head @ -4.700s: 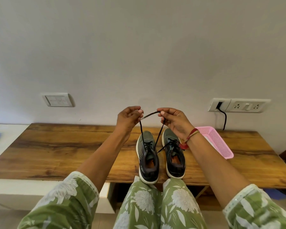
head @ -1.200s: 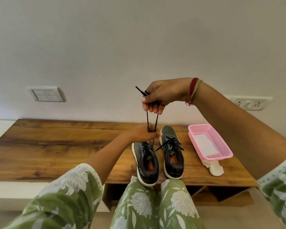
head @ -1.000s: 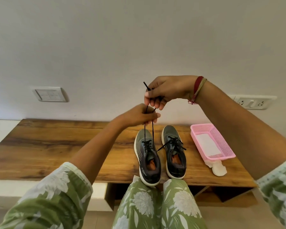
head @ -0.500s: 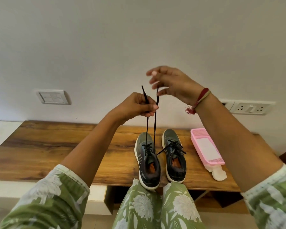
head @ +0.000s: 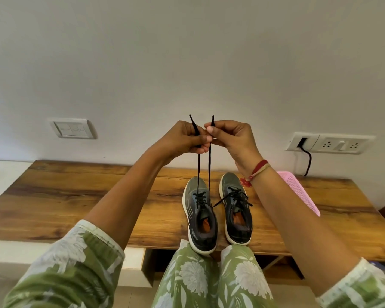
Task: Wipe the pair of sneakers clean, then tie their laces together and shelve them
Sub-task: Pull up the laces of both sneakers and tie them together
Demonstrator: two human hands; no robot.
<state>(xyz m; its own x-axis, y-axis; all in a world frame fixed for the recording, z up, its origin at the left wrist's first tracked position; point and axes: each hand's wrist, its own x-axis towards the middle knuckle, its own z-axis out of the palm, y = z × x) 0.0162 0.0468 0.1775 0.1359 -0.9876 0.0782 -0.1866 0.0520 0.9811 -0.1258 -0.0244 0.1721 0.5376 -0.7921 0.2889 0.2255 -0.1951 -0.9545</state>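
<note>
Right hand [head: 231,138] now lowered and pinching the right lace [head: 209,172], left hand [head: 182,141] keeping a tight grip on the left lace [head: 198,172], both pulling taut above sneakers [head: 201,230] sitting on the surface [head: 76,196]

Long wooden bench [head: 76,196] pushed up against the wall [head: 187,63]. Two shoes sit on it side by side, toes to the wall, heels right at the front edge: left sneaker [head: 200,221] and right sneaker [head: 236,210], close but not touching. The left one's laces [head: 203,170] run straight up. A pink basket [head: 298,192] sits off to the right, only partly visible.
</note>
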